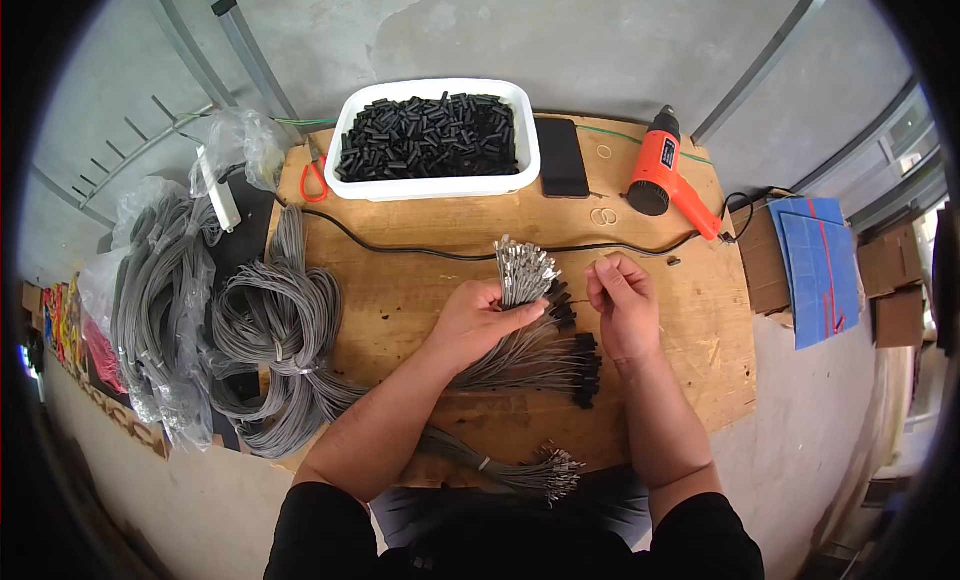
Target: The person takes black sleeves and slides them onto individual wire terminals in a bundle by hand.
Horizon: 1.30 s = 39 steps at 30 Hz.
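Note:
My left hand is wrapped round a bundle of thin grey wires whose metal terminals point up and away from me. Beside it on the right, my right hand is raised with thumb and fingers pinched together; whatever lies between the fingertips is too small to make out. Below and between the hands, more grey wires fan out across the wooden table, ending in black sleeves. Closer to my body lies another tied wire bundle with bare metal ends.
A white tub of short black tubes stands at the back, with red-handled scissors beside it. Right of it are a black phone and an orange heat gun. A black cord crosses the table. Coiled grey cables fill the left.

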Each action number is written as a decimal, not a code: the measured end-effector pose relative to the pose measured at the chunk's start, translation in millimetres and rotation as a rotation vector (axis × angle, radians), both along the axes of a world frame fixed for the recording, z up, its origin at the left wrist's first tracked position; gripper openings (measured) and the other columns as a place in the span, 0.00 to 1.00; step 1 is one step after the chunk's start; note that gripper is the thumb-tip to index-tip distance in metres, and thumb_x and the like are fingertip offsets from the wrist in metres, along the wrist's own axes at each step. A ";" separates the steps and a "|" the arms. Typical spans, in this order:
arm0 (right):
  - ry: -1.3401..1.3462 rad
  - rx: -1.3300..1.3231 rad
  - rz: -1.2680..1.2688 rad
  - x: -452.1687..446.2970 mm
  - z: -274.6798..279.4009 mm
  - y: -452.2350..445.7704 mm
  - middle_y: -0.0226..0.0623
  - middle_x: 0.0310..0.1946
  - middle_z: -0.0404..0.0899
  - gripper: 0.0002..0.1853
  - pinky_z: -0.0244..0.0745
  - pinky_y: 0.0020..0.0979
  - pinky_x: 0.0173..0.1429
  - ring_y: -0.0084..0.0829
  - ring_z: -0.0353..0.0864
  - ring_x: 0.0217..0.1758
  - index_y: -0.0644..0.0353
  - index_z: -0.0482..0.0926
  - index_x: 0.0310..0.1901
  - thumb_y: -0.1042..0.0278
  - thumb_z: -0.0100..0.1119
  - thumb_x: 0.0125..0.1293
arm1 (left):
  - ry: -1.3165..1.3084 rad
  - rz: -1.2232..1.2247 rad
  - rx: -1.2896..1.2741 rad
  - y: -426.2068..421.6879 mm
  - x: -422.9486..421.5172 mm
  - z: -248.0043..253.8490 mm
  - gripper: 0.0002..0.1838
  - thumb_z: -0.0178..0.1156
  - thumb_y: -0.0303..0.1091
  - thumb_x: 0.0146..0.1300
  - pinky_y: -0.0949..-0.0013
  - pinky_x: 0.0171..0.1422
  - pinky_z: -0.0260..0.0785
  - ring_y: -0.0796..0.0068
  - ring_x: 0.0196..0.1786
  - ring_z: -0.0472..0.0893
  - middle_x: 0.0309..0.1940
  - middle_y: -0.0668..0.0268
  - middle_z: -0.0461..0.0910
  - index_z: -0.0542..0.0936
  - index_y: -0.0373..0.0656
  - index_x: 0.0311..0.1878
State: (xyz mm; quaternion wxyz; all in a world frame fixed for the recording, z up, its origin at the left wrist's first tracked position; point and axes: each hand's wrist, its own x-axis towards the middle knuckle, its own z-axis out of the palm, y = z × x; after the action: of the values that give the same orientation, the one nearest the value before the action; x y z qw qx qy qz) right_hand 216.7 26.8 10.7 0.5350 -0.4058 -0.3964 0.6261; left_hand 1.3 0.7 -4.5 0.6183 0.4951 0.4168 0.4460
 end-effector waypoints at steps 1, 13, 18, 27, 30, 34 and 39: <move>-0.036 0.043 -0.009 0.5 -0.4 0.0 0.24 0.24 0.76 0.09 0.63 0.19 0.33 0.17 0.70 0.27 0.60 0.81 0.35 0.66 0.60 0.73 | 0.000 -0.001 0.000 0.6 -1.1 -1.8 0.11 0.70 0.34 0.64 0.78 0.41 0.71 0.87 0.35 0.77 0.32 0.73 0.84 0.86 0.35 0.44; -1.062 0.852 0.206 -13.1 4.4 0.8 0.43 0.35 0.80 0.06 0.70 0.42 0.57 0.48 0.77 0.46 0.62 0.82 0.40 0.75 0.64 0.61 | -0.186 0.018 -0.152 1.8 -4.5 -0.8 0.11 0.65 0.26 0.66 0.74 0.41 0.73 0.78 0.34 0.80 0.35 0.64 0.83 0.83 0.30 0.49; -1.160 0.752 0.319 -4.3 -2.0 1.3 0.42 0.31 0.77 0.04 0.70 0.42 0.52 0.45 0.76 0.37 0.61 0.81 0.35 0.73 0.65 0.60 | -0.250 0.036 -0.223 0.7 -4.1 4.7 0.10 0.66 0.27 0.66 0.75 0.39 0.72 0.80 0.34 0.79 0.33 0.65 0.83 0.83 0.32 0.47; -0.641 0.504 -0.003 -12.1 -10.7 0.9 0.35 0.37 0.80 0.08 0.75 0.24 0.45 0.23 0.79 0.39 0.62 0.83 0.45 0.77 0.65 0.65 | -0.217 0.021 -0.170 1.1 -4.4 0.1 0.08 0.67 0.26 0.64 0.75 0.34 0.73 0.80 0.30 0.80 0.30 0.64 0.83 0.82 0.33 0.43; -0.497 0.435 -0.093 -16.0 -8.6 8.5 0.32 0.40 0.80 0.11 0.74 0.21 0.46 0.19 0.77 0.39 0.65 0.81 0.48 0.80 0.63 0.65 | -0.238 0.028 -0.180 0.9 -4.7 -1.4 0.07 0.66 0.27 0.65 0.75 0.33 0.73 0.79 0.30 0.80 0.29 0.65 0.82 0.81 0.34 0.43; -0.725 0.611 0.058 -52.1 67.9 40.9 0.32 0.44 0.80 0.14 0.75 0.22 0.50 0.19 0.78 0.45 0.64 0.79 0.53 0.81 0.60 0.67 | -0.308 0.063 -0.209 2.9 -5.3 -8.5 0.07 0.67 0.27 0.65 0.75 0.33 0.72 0.79 0.30 0.80 0.28 0.67 0.81 0.81 0.35 0.43; -1.223 0.543 0.358 -111.7 103.7 130.1 0.42 0.46 0.83 0.22 0.80 0.32 0.52 0.32 0.84 0.47 0.62 0.79 0.55 0.72 0.69 0.58 | -0.290 -0.008 -0.153 6.0 -6.6 -16.4 0.09 0.68 0.23 0.59 0.75 0.31 0.69 0.80 0.26 0.77 0.28 0.68 0.81 0.82 0.36 0.43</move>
State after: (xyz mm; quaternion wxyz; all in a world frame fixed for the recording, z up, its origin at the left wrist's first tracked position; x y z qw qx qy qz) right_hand 105.0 156.9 114.4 0.1865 -0.4660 -0.8302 0.2423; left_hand -5.3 6.7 -20.9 0.7097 0.3785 0.3539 0.4773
